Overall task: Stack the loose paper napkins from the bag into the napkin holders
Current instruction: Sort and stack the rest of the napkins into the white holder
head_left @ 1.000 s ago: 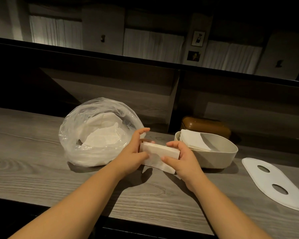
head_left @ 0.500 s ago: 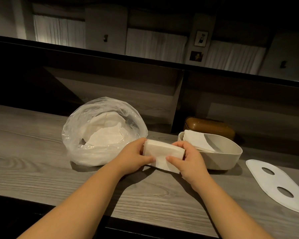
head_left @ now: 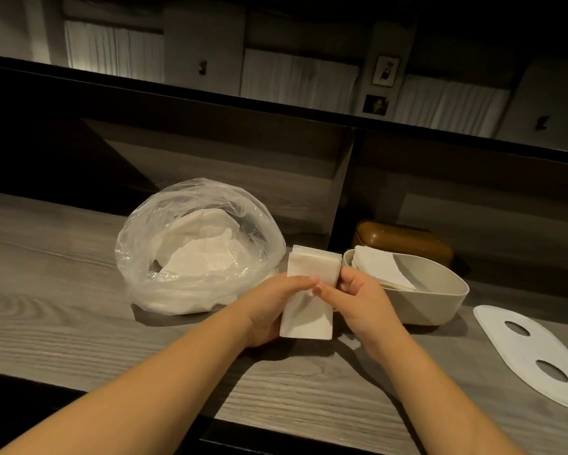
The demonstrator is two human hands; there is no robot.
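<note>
Napkins (head_left: 308, 290) stand upright between both hands, above the surface (head_left: 79, 307). Left hand (head_left: 269, 310) and right hand (head_left: 358, 300) each grip the stack's sides, fingertips meeting across its front.

A single head-worn, wide-angle view looks forward and down from above the near edge of the worktop (head_left: 62, 310), close enough that both forearms enter from the bottom corners and meet near centre. The clear bag (head_left: 197, 247) lies toward ten o'clock of centre, the cream napkin holder (head_left: 440, 300) toward three o'clock, a white lid (head_left: 538, 353) at four o'clock. A dark shelf ledge (head_left: 276, 106) crosses at twelve o'clock, curtained windows beyond. Straight lines bow near the edges.
</note>
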